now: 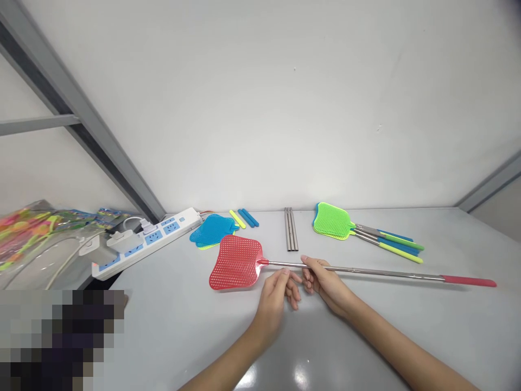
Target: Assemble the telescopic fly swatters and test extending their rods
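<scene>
As right fingers (308, 280) pinch, red swatter (354, 270) lies between.

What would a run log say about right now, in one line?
Right hand: holding silver metal shaft of red perforated plastic flyswatter | Left hand: beside shaft, contact unclear | Behind: silver metal tubes

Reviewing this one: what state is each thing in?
Red fly swatter: assembled, rod extended
Right hand: closed on that rod
Left hand: half-curled, contact unclear
Blue swatter heads: detached, stacked
Metal rods: loose, collapsed
Blue handle sleeves: loose
Green swatter: assembled, collapsed
Power strip: adapters plugged in
</scene>
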Available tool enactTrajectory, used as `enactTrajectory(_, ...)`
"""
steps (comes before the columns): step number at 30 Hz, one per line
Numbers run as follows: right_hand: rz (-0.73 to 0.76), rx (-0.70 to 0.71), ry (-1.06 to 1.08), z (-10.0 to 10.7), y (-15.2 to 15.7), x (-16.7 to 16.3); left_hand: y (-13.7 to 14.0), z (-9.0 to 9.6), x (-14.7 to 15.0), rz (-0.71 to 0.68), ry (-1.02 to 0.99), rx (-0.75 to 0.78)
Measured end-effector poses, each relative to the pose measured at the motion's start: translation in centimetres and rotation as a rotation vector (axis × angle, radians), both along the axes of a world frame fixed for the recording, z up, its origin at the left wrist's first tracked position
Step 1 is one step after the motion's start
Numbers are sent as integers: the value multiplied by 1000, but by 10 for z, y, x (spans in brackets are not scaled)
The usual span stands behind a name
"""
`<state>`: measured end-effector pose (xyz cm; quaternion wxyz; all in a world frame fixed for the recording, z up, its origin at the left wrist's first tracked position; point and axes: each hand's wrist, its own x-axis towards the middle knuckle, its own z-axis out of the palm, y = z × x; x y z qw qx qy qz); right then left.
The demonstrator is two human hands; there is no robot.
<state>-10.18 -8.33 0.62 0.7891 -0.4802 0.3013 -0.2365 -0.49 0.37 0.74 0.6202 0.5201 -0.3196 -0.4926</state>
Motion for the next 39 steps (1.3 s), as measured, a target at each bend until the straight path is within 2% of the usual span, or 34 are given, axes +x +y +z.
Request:
enactTrajectory(6,3,6,-13,0,0,0,5,5,-5,-26,-166,9)
enactTrajectory(9,-8,13,-13,-1,-1,0,8,14,-4,67,-393,-13)
enactTrajectory(11,-18,11,-15,-1,-1,1,9,21,-1,131,-543,-84)
enactTrajectory(13,-15,5,-18,-1,-1,1,9,28,4,147,-656,-161)
enactTrajectory(16,-10,15,-13,0,-1,0,6,32,18,192,-893,-195)
enactTrajectory(18,-14,33,-8,0,-1,0,3,33,29,316,-1073,-166)
enactTrajectory(22,-28,55,1,2,-1,-1,-4,30,49,538,-1286,53)
enactTrajectory(27,-19,44,20,3,-1,-1,-7,22,61,626,-1338,337)
enactTrajectory(31,-6,40,21,2,-1,-1,-6,19,64,550,-1245,490)
enactTrajectory(35,7,42,1,1,0,-2,-6,16,71,515,-1166,468)
enactTrajectory(39,97,3,-4,4,2,-3,-6,13,82,508,-1108,447)
